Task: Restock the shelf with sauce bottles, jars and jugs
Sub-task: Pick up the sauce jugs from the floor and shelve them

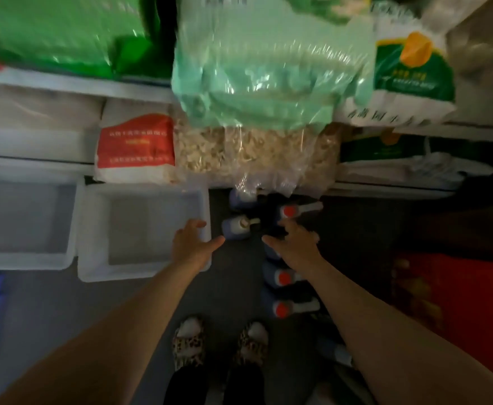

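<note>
Person stands facing the shelving, both bare arms stretched down toward the dark floor. Left hand [191,244]: fingers spread and straight, grasping nothing, thumb tip just beside a blue jug [235,228] with a pale cap that stands on the floor. Right hand [293,242]: fingers also loose and extended, holding nothing, reaching over a red-capped jug [293,210]; whether it touches it I cannot tell.

More red-capped jugs sit in a line on the floor under the right forearm, one [283,278] behind another [286,308]. A further blue jug [241,197] stands near the shelf foot, partly under a clear bag of pale flakes [254,154].

Left of the hands, two white plastic bins [93,229] rest side by side. Above, the shelf holds a red-and-white sack [135,147], a pale green bag [268,77] and a green-and-white bag [409,74].

Leopard-print slippers [220,343] show at the bottom. View is blurred.
</note>
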The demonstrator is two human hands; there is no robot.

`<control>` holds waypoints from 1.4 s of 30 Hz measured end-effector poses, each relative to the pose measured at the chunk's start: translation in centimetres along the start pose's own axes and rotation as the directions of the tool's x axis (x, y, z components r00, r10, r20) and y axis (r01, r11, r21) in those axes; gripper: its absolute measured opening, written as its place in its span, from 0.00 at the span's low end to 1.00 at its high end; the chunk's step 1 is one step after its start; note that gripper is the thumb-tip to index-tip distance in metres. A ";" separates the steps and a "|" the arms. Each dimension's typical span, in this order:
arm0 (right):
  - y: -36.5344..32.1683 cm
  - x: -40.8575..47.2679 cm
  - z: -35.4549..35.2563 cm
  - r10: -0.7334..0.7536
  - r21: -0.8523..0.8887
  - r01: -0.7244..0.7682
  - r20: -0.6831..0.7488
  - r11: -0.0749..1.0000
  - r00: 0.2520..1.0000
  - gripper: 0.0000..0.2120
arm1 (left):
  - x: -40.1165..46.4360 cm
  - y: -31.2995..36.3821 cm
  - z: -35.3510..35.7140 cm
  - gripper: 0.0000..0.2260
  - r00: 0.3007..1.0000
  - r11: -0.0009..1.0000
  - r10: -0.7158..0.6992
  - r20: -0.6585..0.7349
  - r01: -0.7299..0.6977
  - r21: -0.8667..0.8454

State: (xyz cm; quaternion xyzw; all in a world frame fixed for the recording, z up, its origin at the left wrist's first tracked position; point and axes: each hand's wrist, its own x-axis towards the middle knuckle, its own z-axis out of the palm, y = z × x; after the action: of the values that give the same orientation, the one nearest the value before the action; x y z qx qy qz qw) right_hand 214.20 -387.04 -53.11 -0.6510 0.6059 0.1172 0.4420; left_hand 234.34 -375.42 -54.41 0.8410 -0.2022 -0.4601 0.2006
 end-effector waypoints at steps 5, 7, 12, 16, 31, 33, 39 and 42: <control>4.4 8.1 6.1 -0.012 0.194 0.015 -0.018 0.981 1.000 0.30 | 6.7 -4.9 7.0 0.26 0.997 0.996 -0.030 0.065 0.035 -0.078; 6.2 11.0 8.2 -0.024 0.273 0.030 -0.027 0.962 0.999 0.30 | 9.2 -6.1 9.6 0.27 0.996 0.991 -0.006 0.090 0.018 -0.133; 9.9 16.8 12.8 -0.109 0.361 0.119 -0.049 0.925 0.993 0.32 | 14.3 -8.7 14.6 0.39 0.987 0.956 0.112 0.119 -0.074 -0.285; 11.9 19.0 15.3 -0.165 0.435 0.188 -0.092 0.881 0.982 0.32 | 17.5 -10.9 17.3 0.50 0.981 0.934 0.140 0.135 -0.086 -0.345; 11.9 22.2 17.3 -0.190 0.562 0.244 -0.155 0.790 0.970 0.27 | 21.8 -11.7 18.3 0.44 0.959 0.894 0.265 0.102 -0.204 -0.399; 11.4 22.3 17.1 -0.165 0.576 0.221 -0.150 0.787 0.975 0.27 | 21.9 -11.2 17.9 0.45 0.961 0.908 0.251 0.113 -0.193 -0.373; 9.1 20.5 15.9 0.006 0.611 0.035 -0.065 0.791 0.998 0.20 | 19.4 -9.4 16.8 0.39 0.985 0.957 0.058 0.162 -0.008 -0.291; 8.6 17.8 15.1 0.108 0.639 -0.083 0.000 0.765 0.994 0.28 | 16.7 -8.9 15.7 0.40 0.984 0.976 0.008 0.175 0.030 -0.215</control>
State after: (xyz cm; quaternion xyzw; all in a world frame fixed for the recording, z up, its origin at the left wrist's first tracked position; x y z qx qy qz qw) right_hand 216.57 -387.37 -77.87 -0.4331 0.6501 -0.0850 0.6186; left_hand 230.58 -379.12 -78.46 0.7714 -0.1631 -0.5526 0.2700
